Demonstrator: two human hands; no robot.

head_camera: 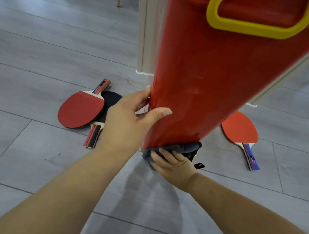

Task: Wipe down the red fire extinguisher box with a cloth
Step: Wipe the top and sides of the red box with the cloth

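Left hand clamps the red box by its lower left edge, thumb on the front, fingers wrapped behind. Right hand, at six o'clock beneath, bunches the grey cloth against the box's bottom edge. Stacked paddles lie at nine o'clock, a single paddle at three; grey floor opens toward seven. Box contents hidden.

Grey plank floor — three paddles

1. Red fire extinguisher box: tall and glossy, with a yellow handle frame set into its upper part. It is tilted, not upright.
2. Dark grey cloth: bunched up, pressed against the box's bottom edge.
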